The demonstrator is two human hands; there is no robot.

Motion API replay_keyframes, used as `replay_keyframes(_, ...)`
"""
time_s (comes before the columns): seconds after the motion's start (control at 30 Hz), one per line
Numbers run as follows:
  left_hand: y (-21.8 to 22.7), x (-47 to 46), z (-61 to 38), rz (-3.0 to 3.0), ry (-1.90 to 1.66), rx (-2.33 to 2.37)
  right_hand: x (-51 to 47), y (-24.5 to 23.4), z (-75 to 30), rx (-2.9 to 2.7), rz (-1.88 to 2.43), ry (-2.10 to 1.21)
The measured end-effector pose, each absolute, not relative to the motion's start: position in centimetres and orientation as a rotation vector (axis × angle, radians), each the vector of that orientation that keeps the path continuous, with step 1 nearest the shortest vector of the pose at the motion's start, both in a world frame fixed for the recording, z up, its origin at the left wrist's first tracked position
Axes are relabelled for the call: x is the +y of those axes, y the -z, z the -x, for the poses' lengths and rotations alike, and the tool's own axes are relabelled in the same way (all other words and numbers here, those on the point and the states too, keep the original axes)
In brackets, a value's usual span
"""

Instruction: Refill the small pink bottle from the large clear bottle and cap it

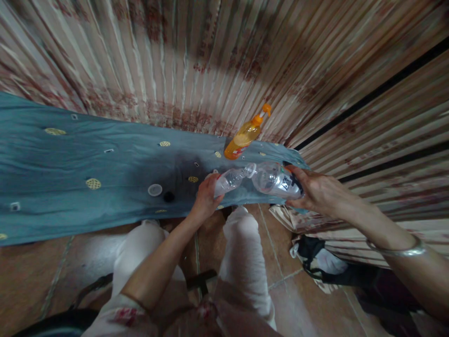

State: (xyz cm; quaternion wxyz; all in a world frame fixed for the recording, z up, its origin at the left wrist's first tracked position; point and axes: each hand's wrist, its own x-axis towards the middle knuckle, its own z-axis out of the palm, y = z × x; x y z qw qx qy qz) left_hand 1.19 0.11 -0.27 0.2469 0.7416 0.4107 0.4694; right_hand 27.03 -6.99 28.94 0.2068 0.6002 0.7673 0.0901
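Observation:
My left hand (206, 196) is wrapped round a small clear plastic bottle (229, 181), tilted with its neck to the right. In my right hand (308, 189) is a larger clear plastic bottle (270, 179) with black lettering, gripped near its base and lying almost on its side. The two necks meet between my hands; whether they touch or one overlaps the other I cannot tell. Just beyond them stands an orange pump bottle (243, 138) of yellow-orange liquid. A white round cap (155, 189) and a small black round thing (169, 196) lie left of my left hand.
A blue-green cloth with yellow pineapple prints (122, 161) covers the narrow table. Pleated patterned curtains (175, 61) hang behind it and to the right. Below are my knees, a tiled floor (277, 252) and a dark bag (315, 257) at the right.

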Motion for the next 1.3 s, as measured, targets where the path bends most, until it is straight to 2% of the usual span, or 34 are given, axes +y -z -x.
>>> replay_keyframes(1.3,0.2,0.2,-1.1,-2.052,-1.296,1.117,-7.0,-29.1,-26.7,2.104,-1.658,-0.255)
